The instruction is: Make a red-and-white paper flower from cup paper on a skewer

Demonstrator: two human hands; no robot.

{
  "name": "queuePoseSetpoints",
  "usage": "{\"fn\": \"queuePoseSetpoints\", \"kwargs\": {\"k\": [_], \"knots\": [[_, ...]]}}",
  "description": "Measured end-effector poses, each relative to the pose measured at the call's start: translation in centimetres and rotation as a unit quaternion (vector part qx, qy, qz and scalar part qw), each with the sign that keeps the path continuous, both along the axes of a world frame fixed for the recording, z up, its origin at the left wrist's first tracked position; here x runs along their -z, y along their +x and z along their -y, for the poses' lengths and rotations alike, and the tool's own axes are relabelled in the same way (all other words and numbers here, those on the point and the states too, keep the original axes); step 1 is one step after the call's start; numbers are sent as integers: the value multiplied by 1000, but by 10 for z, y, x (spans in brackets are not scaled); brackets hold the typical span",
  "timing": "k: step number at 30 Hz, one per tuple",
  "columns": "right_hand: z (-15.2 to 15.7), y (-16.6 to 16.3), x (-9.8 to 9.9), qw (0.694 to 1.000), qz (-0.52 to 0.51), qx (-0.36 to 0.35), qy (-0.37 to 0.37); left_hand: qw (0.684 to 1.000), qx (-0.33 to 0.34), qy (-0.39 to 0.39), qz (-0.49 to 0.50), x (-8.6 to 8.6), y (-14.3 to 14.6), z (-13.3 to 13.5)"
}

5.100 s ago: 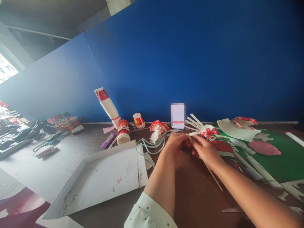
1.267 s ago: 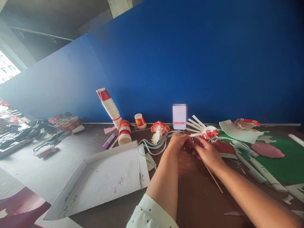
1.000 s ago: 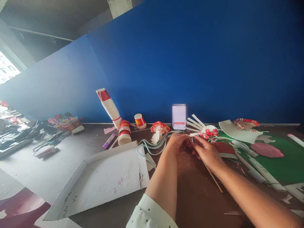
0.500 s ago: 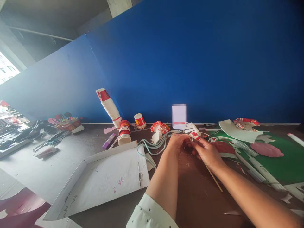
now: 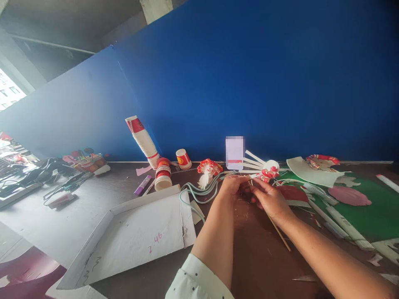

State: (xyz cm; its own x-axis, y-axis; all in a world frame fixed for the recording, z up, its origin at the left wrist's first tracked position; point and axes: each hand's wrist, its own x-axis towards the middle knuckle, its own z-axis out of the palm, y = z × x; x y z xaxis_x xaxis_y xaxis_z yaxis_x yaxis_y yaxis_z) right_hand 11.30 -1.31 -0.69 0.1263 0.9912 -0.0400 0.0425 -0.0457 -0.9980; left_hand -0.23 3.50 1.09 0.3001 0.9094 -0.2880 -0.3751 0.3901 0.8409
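Between my hands is a paper cup cut into strips (image 5: 272, 166), its round white base facing up. Long white strips fan out from it to the left, while others are rolled into red and white curls. My left hand (image 5: 233, 185) has its fingers closed at the end of a strip. Fingers of my right hand (image 5: 270, 200) are pinched on the same piece, just below the curls. From beneath the right hand a thin wooden stick (image 5: 282, 236) slants toward me; its upper end is hidden. The fingertips of both hands are partly covered.
Left of my arms lies a shallow white cardboard tray (image 5: 134, 243). Behind it are stacked paper cups (image 5: 146, 143), a single cup (image 5: 183, 159), a curled cup flower (image 5: 208, 168) and a pale cable (image 5: 199, 195). Paper scraps and a green sheet (image 5: 358, 211) lie right. A blue partition (image 5: 249, 83) rises behind.
The cut cup has turned in my hands: its round base and several red curls now show above my right hand, and the strips spread wider. Both hands stay nearly in place.
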Motion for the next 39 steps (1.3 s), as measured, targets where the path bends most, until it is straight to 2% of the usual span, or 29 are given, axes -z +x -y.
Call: {"fn": "queuePoseSetpoints", "kwargs": {"k": [9,13,19,26,32,39], "knots": [[1,-1,1,999,-33,-4,-7,999,0,16,35,14,0,-6],[2,-1,0,999,-43,-4,-12,1000,1,-7,21,14,-1,-7],[2,1,0,999,-48,-3,-16,1000,7,-1,18,12,-1,-5],[-1,3,3,998,-61,-13,-21,1000,-15,-22,2,7,1,-2],[0,4,6,999,-32,-10,-15,999,-19,-26,6,2,3,1],[2,3,2,999,42,-5,4,1000,-13,-10,21,4,5,1]]}}
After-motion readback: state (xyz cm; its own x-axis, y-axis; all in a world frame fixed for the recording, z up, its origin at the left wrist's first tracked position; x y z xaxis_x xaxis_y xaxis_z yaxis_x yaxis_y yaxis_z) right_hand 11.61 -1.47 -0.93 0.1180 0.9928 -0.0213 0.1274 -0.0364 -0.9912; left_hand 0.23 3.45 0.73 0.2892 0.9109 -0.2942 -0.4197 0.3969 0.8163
